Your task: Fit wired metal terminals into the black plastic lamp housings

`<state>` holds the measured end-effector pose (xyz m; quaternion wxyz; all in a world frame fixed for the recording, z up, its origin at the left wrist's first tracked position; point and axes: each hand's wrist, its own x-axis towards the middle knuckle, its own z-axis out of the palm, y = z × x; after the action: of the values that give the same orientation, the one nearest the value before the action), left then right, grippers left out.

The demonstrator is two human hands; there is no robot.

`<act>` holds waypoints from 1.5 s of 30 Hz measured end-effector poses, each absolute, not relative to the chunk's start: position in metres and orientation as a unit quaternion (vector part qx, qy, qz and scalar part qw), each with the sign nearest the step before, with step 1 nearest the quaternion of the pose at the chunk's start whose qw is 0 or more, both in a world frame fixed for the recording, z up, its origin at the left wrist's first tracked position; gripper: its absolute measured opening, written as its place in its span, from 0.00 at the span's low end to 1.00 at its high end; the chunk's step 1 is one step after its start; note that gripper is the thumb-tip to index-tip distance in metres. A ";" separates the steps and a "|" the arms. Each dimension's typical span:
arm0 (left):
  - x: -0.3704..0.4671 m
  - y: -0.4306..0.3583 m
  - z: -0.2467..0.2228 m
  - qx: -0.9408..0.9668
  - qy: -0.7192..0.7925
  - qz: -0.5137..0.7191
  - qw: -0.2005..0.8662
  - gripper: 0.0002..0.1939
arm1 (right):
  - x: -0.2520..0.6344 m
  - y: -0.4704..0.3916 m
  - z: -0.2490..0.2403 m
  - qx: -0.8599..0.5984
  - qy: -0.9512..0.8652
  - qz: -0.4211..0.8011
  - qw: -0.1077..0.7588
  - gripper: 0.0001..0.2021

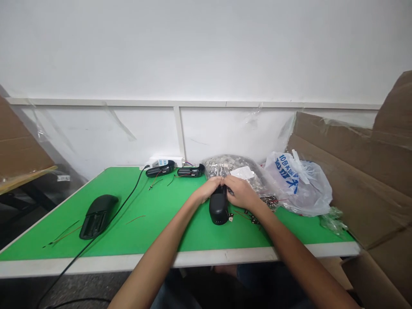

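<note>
A black rounded plastic housing (219, 209) rests on the green table mat in front of me, its rounded end toward me. My left hand (210, 189) closes around its far left side, and my right hand (240, 191) grips the far right side. The fingertips of both hands meet over its far end, so that part is hidden. A small metal and white piece (231, 217) lies by the housing's right edge. Thin red wires and small parts (254, 218) lie beneath and beside my right wrist.
A similar black housing (98, 216) with wires sits at left, crossed by a black cable (128, 195). Two more housings (160, 169) lie at the back near a white power strip (165, 162). Behind my hands are a bag of parts (231, 163), a white plastic bag (299, 189) and cardboard (341, 159).
</note>
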<state>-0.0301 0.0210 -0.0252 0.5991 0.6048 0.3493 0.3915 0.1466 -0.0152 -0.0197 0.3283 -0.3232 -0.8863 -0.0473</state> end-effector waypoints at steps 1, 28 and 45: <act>-0.030 0.021 -0.025 0.604 0.350 0.391 0.600 0.08 | 0.147 -0.015 -0.019 -0.325 -0.886 -0.048 0.327 0.11; -0.030 0.026 -0.030 0.614 0.347 0.386 0.594 0.13 | 0.145 -0.017 -0.020 -0.319 -0.884 -0.032 0.339 0.09; -0.031 0.026 -0.031 0.602 0.345 0.387 0.608 0.11 | 0.146 -0.018 -0.017 -0.332 -0.889 -0.042 0.313 0.11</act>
<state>-0.0314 0.0262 -0.0312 0.6078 0.6018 0.3449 0.3866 0.1457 -0.0182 -0.0168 0.3132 -0.3321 -0.8887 -0.0422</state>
